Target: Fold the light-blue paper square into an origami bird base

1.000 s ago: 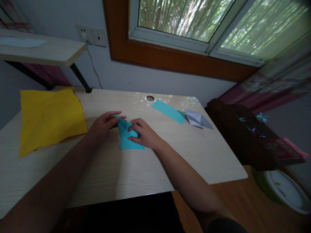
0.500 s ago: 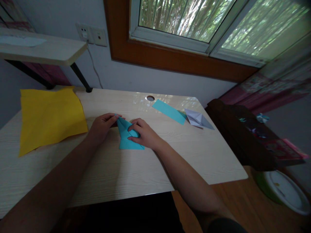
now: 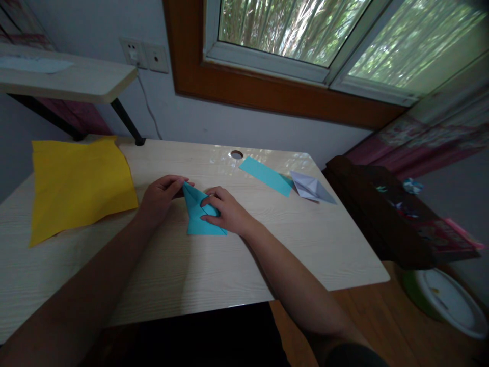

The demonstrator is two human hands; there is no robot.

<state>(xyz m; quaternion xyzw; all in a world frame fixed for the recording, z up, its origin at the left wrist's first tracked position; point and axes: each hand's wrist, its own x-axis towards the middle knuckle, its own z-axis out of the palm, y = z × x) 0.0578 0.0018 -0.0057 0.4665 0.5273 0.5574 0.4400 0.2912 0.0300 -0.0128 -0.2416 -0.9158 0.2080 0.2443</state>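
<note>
A folded turquoise paper (image 3: pixel 197 218) lies on the pale wooden table (image 3: pixel 183 265), pointed end away from me. My left hand (image 3: pixel 160 196) pinches its far tip with thumb and fingers. My right hand (image 3: pixel 227 211) presses down on the paper's right flap with the fingers flat on it. Both hands touch the same sheet, one on each side.
A large yellow sheet (image 3: pixel 78 181) lies at the table's left. A turquoise strip (image 3: pixel 265 175) and a folded white paper shape (image 3: pixel 311 187) sit at the back right near a cable hole (image 3: pixel 236 154). A dark cabinet (image 3: pixel 389 214) stands to the right, a white-lidded green bin (image 3: pixel 445 300) on the floor.
My left hand's fingers have drawn in and closed on the paper's far tip, lifting it slightly. The right hand has stayed put.
</note>
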